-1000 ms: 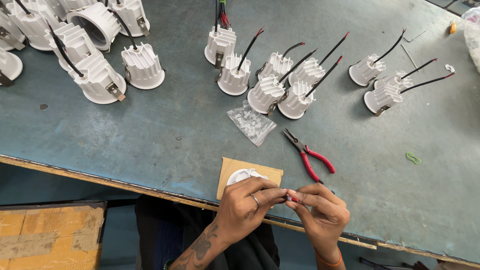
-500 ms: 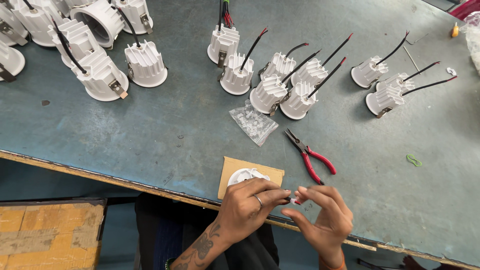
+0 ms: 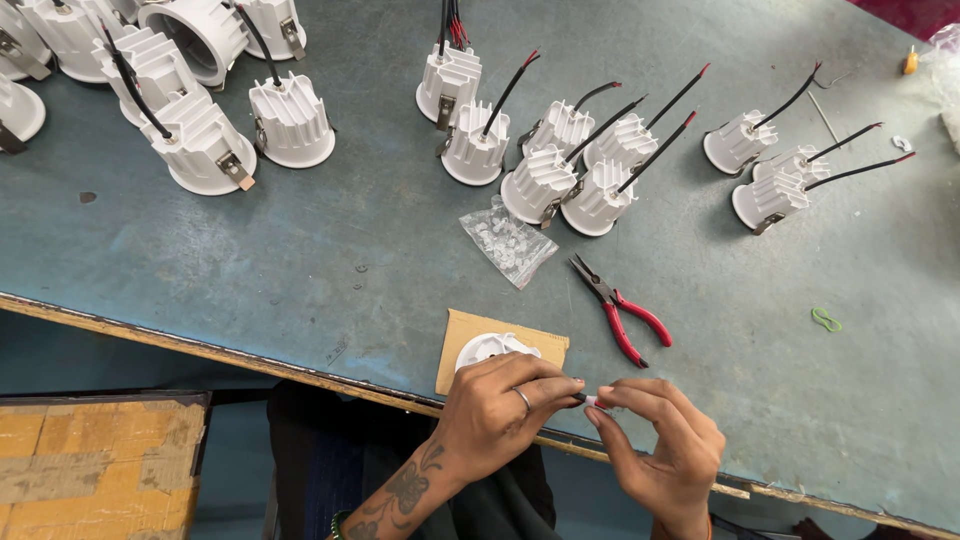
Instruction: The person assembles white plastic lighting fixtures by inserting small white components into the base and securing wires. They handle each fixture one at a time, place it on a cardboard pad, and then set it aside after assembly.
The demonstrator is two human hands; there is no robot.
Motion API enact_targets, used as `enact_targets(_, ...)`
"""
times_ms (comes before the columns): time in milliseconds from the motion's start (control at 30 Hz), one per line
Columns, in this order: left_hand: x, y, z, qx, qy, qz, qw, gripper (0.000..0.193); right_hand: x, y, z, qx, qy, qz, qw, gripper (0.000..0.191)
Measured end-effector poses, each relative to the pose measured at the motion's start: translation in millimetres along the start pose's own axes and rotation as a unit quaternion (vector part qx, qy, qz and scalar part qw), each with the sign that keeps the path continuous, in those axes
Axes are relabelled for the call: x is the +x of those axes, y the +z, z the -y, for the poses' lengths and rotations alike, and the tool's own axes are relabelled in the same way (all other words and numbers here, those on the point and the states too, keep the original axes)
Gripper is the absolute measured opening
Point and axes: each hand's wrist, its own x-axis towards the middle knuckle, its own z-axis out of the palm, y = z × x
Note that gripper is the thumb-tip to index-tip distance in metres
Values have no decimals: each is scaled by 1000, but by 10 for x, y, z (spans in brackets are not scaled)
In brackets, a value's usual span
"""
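My left hand point(image 3: 500, 410) and my right hand point(image 3: 660, 440) meet at the table's front edge, fingertips pinched together on a tiny white part point(image 3: 592, 400). Just behind my left hand a white round lamp housing point(image 3: 488, 347) lies on a square of brown cardboard point(image 3: 460, 335). Red-handled pliers point(image 3: 620, 310) rest on the table a little beyond my right hand. A small clear bag of tiny parts point(image 3: 508, 240) lies further back.
Several white finned lamp housings with red-tipped black wires stand in groups at centre point(image 3: 560, 165), right point(image 3: 775, 170) and far left point(image 3: 200, 140). A green rubber band point(image 3: 826, 319) lies at right. A worn wooden surface point(image 3: 90, 460) sits below the blue table's front edge point(image 3: 200, 345).
Both hands stay at the table edge working the small part; my right hand's fingers have shifted slightly. The view has drifted a little.
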Motion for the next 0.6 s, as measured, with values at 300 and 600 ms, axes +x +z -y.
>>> enact_targets(300, -18, 19, 8, -2, -4, 5, 1000, 19, -5, -16, -28, -13, -1, 18, 1000, 25)
enact_targets(600, -44, 40, 26, 9, 6, 7, 1000, 18, -105, 67, -100, -1, 79, -19, 997, 23)
